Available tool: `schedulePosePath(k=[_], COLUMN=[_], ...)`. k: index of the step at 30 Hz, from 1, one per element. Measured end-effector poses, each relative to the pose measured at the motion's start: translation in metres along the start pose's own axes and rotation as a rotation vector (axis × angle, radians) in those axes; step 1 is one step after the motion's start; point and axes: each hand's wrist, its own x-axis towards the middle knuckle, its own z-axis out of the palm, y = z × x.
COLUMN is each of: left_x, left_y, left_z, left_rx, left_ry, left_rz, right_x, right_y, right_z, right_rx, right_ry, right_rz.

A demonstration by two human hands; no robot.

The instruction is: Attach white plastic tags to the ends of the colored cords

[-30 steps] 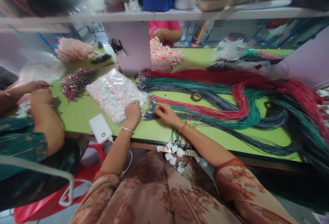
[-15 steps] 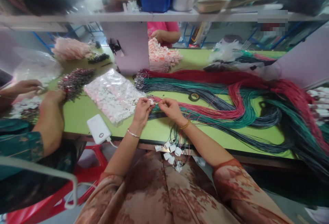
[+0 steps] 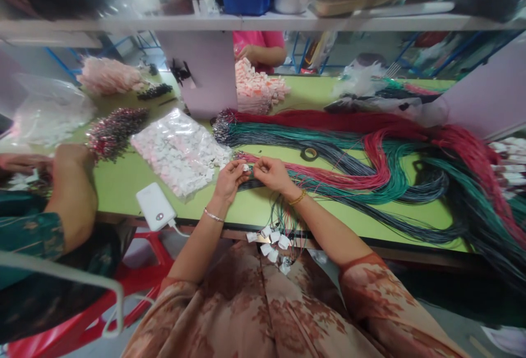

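Observation:
A small white connector housing (image 3: 246, 168) is pinched in my left hand (image 3: 230, 180), over the green tabletop. Right beside it, my right hand (image 3: 271, 174) has thumb and fingertips pressed together at the connector's wire side; a thin wire seems to be in them, mostly hidden. Bundles of red wires (image 3: 341, 174), green wires (image 3: 361, 193) and dark grey wires (image 3: 394, 225) run from near my hands to the right. Below my right wrist, several wired white connectors (image 3: 273, 243) hang at the table's front edge. A clear bag of white connector housings (image 3: 181, 152) lies left of my left hand.
A white power bank (image 3: 155, 206) with a cable lies at the front edge. Behind the wires sits a roll of black tape (image 3: 309, 153). A co-worker's arm (image 3: 74, 182) is at left, another person's hand (image 3: 249, 54) across the table. A shelf (image 3: 263, 22) spans above.
My hands stay close together, with the white connector turned slightly between them. The co-worker's hands at left have moved lower and nearer their body. The view has shifted a little.

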Motion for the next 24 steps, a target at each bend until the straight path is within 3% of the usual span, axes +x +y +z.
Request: schedulePosePath(k=[8, 18, 24], left_x=[0.001, -0.003, -0.006], left_y=[-0.011, -0.008, 0.006], left_z=[0.003, 0.005, -0.012], left_rx=[-0.031, 0.074, 0.202], left_ry=[0.101, 0.099, 0.104], left_rz=[0.08, 0.122, -0.012], right_x=[-0.002, -0.002, 0.007], right_y=[0.01, 0.007, 0.021], right_z=[0.016, 0.014, 0.004], right_rx=[-0.032, -0.023, -0.021], right_ry=[-0.015, -0.097, -0.194], right_rz=[-0.009, 0.01, 0.012])
